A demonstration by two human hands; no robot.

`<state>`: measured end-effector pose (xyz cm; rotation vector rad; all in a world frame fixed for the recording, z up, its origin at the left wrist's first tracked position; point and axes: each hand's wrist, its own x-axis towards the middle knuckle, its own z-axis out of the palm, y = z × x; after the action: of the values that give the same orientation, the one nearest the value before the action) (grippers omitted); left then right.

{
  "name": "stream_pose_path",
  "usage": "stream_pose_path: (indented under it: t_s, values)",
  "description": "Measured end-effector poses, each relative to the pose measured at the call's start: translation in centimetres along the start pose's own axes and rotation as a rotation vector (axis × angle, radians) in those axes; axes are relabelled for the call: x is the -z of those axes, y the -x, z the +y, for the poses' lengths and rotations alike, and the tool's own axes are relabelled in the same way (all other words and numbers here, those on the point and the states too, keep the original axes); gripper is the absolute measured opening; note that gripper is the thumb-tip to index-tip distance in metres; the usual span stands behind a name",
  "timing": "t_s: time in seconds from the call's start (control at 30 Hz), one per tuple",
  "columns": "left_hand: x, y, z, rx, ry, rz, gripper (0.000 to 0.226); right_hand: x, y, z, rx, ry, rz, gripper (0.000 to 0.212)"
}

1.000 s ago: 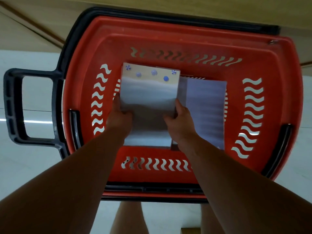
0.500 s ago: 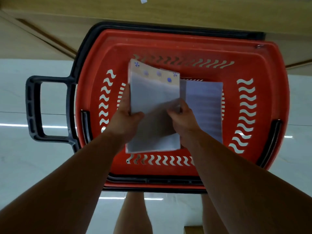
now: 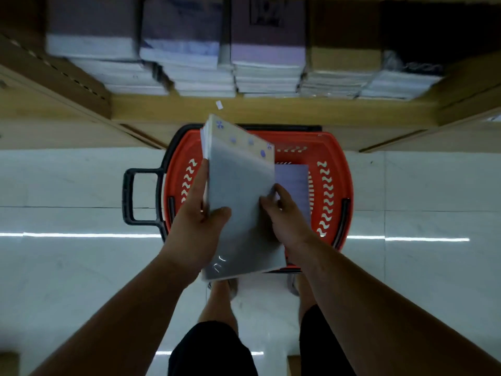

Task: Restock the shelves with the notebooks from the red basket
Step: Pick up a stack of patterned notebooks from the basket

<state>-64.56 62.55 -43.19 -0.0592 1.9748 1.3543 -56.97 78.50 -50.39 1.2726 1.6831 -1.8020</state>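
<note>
A wrapped pack of notebooks (image 3: pixel 238 196), grey with a cream top strip and blue dots, is held above the red basket (image 3: pixel 332 147). My left hand (image 3: pixel 199 218) grips its left edge with the thumb on the cover. My right hand (image 3: pixel 284 213) holds its right edge. Another bluish notebook pack (image 3: pixel 294 180) lies in the basket, partly hidden by the held pack. The basket stands on the floor against the wooden shelf (image 3: pixel 271 109).
Several stacks of wrapped notebooks (image 3: pixel 265 69) fill the shelf above the basket. The basket's black handle (image 3: pixel 132 196) sticks out to the left. White tiled floor (image 3: pixel 67 185) lies on both sides. My legs and feet (image 3: pixel 222 291) are below the basket.
Both hands lifted the notebook pack up out of the basket. The view has pulled back and up, bringing the shelf with its notebook stacks into sight.
</note>
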Motion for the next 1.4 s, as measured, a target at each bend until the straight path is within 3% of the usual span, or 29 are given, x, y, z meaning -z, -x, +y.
stream_pose_path:
  t_s: [0.2,0.4,0.73,0.9,1.1,1.23,1.4]
  values:
    - [0.1,9.6,11.7,-0.109,0.180,0.048,0.084,4.8,11.3,-7.7,0.077,0.034,-0.125,0.059]
    - [-0.2,18.6,21.7,-0.101,0.327,0.107,0.077,10.8,20.4,-13.3,0.178,-0.081,-0.321,0.055]
    - [-2.1,24.4,31.2,-0.180,0.463,0.086,0.069,17.2,26.7,-19.9,0.271,-0.224,-0.456,0.055]
    - [-0.6,22.5,33.5,-0.146,0.356,0.069,0.073,17.5,28.1,-22.2,0.361,-0.238,-0.333,0.067]
    - [0.8,19.2,33.2,-0.043,0.391,-0.035,0.071,16.8,29.8,-24.1,0.448,-0.437,-0.228,0.058]
    - [1.5,16.5,32.8,-0.044,0.341,-0.146,0.071,15.7,30.1,-24.3,0.459,-0.529,-0.173,0.068]
    - [0.2,12.8,33.7,-0.096,0.297,-0.206,0.071,17.2,29.6,-25.3,0.472,-0.587,-0.080,0.066]
